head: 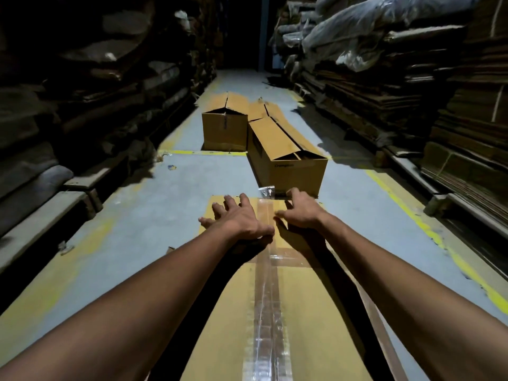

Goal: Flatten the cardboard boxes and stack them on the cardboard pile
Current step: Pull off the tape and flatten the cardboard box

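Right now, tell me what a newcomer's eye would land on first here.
First, the left hand and right hand, reaching out over the taped cardboard box that fills the foreground. Beyond them, two open boxes stand mid-aisle on the blue floor. Dark stacks of flattened cardboard wall both sides.

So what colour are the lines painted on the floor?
Yellow. The floor lines show best in the head view, on the blue-grey floor.

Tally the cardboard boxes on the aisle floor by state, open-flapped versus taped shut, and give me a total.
Open-flapped boxes: 2, the far box and the long box.
Taped-shut boxes: 1, the taped box under the left hand and right hand.
Total: 3.
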{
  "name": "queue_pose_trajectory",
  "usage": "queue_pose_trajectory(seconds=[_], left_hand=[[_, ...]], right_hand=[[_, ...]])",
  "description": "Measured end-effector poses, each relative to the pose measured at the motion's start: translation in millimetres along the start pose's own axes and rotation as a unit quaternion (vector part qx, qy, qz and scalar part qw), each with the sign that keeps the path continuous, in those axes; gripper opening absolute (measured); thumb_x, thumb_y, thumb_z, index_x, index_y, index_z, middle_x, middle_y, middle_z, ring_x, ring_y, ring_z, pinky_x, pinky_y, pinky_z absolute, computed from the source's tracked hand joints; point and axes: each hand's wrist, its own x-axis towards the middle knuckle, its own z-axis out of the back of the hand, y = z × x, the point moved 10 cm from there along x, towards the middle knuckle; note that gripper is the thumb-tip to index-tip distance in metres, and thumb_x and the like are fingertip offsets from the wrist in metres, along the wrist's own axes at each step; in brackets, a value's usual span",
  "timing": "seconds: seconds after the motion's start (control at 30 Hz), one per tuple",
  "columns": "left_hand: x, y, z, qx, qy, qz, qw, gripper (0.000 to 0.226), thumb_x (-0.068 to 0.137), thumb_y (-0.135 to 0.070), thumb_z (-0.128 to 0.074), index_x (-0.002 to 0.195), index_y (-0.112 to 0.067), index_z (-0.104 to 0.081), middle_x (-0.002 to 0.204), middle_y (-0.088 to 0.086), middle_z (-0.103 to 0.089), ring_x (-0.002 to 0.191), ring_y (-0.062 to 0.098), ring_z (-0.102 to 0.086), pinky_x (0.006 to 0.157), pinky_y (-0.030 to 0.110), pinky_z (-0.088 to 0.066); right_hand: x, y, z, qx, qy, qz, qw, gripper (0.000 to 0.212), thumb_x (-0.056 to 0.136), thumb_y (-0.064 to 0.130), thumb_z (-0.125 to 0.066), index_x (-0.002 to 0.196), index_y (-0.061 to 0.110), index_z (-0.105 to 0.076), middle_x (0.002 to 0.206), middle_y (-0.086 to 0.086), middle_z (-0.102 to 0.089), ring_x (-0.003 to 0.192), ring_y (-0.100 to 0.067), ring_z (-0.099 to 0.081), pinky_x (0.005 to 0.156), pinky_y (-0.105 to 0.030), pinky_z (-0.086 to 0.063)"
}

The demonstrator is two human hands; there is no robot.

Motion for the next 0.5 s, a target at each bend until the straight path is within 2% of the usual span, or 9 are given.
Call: queue_pose_trajectory(seconds=[0.1,0.17,0.27,0.4,0.47,0.5], left_hand=[[-19.7,2.2,-3.2,0.006,0.033,0.046,0.998,0.143,0.067,-0.087,-0.071,0.164,-0.028,0.015,0.17,0.017,0.022,0.154,0.055,0.011,0.114,0.082,-0.014],[-32.5,8.5,-8.4,0.024,0.058,0.077,0.995,0.149,0.061,-0.09,-0.071,0.163,-0.028,0.019,0.169,0.021,0.023,0.152,0.057,0.014,0.117,0.077,-0.013],[-49.1,20.2,-9.4,0.03,0.084,0.115,0.989,0.155,0.057,-0.09,-0.074,0.162,-0.027,0.022,0.168,0.026,0.021,0.153,0.057,0.013,0.122,0.072,-0.01],[-56.3,26.8,-13.1,0.029,0.109,0.127,0.985,0.171,0.036,-0.095,-0.072,0.161,-0.027,0.023,0.171,0.026,0.002,0.156,0.053,0.0,0.122,0.066,-0.02],[-55.0,21.3,-13.3,0.026,0.101,0.112,0.988,0.166,0.037,-0.096,-0.07,0.164,-0.026,0.012,0.17,0.024,-0.011,0.154,0.051,-0.012,0.12,0.066,-0.027],[-58.7,16.6,-9.2,0.027,0.094,0.103,0.99,0.159,0.038,-0.095,-0.07,0.164,-0.025,-0.004,0.167,0.022,-0.023,0.152,0.049,-0.023,0.117,0.065,-0.032]], right_hand=[[-35.3,-6.9,-20.8,-0.083,0.073,-0.051,0.993,0.101,0.087,0.066,-0.069,0.162,0.023,-0.017,0.172,-0.012,-0.012,0.155,-0.042,-0.015,0.12,-0.065,-0.024],[-54.4,-13.5,-26.7,-0.09,0.095,-0.104,0.986,0.109,0.084,0.071,-0.067,0.163,0.028,-0.006,0.173,-0.012,0.002,0.156,-0.047,-0.002,0.119,-0.07,-0.019],[-76.2,-11.9,-25.9,-0.086,0.1,-0.153,0.979,0.116,0.079,0.068,-0.073,0.163,0.029,-0.004,0.17,-0.019,0.0,0.152,-0.054,-0.007,0.117,-0.069,-0.028],[-93.1,-8.3,-31.6,-0.079,0.129,-0.181,0.972,0.116,0.076,0.06,-0.076,0.162,0.031,-0.004,0.167,-0.024,-0.002,0.148,-0.058,-0.019,0.113,-0.064,-0.039],[-95.5,-10.8,-34.0,-0.058,0.138,-0.189,0.97,0.117,0.073,0.062,-0.075,0.162,0.033,-0.005,0.165,-0.024,-0.005,0.145,-0.056,-0.027,0.11,-0.062,-0.043],[-96.9,-11.5,-34.4,-0.057,0.141,-0.19,0.97,0.117,0.074,0.065,-0.074,0.162,0.032,-0.005,0.166,-0.025,-0.004,0.146,-0.055,-0.026,0.112,-0.062,-0.041]])
